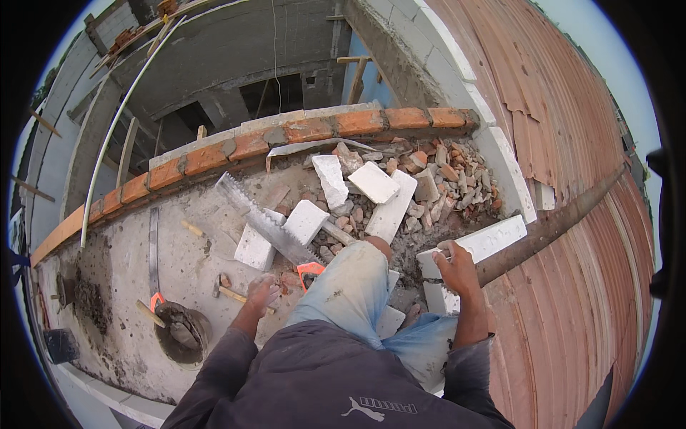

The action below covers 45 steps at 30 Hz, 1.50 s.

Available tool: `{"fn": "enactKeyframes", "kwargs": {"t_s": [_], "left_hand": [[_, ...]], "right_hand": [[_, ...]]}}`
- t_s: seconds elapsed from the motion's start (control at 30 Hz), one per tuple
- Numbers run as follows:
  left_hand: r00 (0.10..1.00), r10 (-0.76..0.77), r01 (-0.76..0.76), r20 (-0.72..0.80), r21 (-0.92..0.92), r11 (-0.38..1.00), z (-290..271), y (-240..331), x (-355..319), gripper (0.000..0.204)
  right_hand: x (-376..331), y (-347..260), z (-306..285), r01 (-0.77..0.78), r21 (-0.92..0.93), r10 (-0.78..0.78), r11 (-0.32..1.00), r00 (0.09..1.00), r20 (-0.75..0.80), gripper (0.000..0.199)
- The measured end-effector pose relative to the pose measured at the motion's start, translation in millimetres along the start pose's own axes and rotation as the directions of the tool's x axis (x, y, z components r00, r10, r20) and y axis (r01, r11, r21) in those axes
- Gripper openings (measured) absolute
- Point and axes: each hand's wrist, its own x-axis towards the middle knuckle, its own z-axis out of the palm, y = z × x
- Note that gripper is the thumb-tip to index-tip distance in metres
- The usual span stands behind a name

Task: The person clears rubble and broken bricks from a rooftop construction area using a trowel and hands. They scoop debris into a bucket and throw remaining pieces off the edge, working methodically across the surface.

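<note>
My right hand (pixel 455 268) has its fingers bent over the near end of a long white lightweight block (pixel 493 239), laid along the wall at the roof's edge. Another white block (pixel 441 299) shows under that hand. My left hand (pixel 261 293) hangs with fingers loosely apart and nothing visible in it, above the wooden handle of a hammer (pixel 236 294). A large-toothed handsaw (pixel 268 227) with an orange handle lies slanted beside my bent knee, across cut white blocks (pixel 305 220). My knee hides part of the pieces.
Broken brick rubble (pixel 446 182) is heaped ahead, inside a curved red brick course (pixel 311 129). A mortar bucket (pixel 184 334) and a second saw (pixel 153 250) are at left. Rusty corrugated roofing (pixel 572 279) borders the right; beyond the bricks is a deep drop into rooms (pixel 221 64).
</note>
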Motion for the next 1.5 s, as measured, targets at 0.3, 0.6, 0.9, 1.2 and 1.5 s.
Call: {"fn": "enactKeyframes", "kwargs": {"t_s": [0.3, 0.6, 0.9, 1.2, 1.5], "left_hand": [[0.965, 0.237, -0.145, -0.115, 0.522, 0.841, 77, 10, 115, 0.034], [0.658, 0.174, 0.261, -0.732, 0.439, 0.860, 81, 51, -26, 0.037], [0.434, -0.018, 0.305, -0.901, 0.128, 0.944, -33, 93, -181, 0.027], [0.437, -0.163, 0.455, -0.884, 0.061, 0.888, -167, 7, -184, 0.029], [0.713, -0.308, 0.690, -0.630, 0.709, 0.145, -238, -47, -173, 0.031]], "right_hand": [[5, -18, 0, -0.010, -0.124, 0.042, 0.992, 0.964, 0.262, 0.037], [-5, -17, 14, -0.170, -0.074, 0.182, 0.983, 0.808, 0.560, 0.045], [-78, -4, 76, -0.346, 0.033, 0.206, 0.938, 0.629, 0.750, 0.047], [61, -46, 214, -0.051, 0.095, -0.006, 0.994, 0.854, 0.520, 0.060], [201, -124, 352, -0.073, -0.219, 0.204, 0.973, 0.717, 0.667, 0.114]]}}
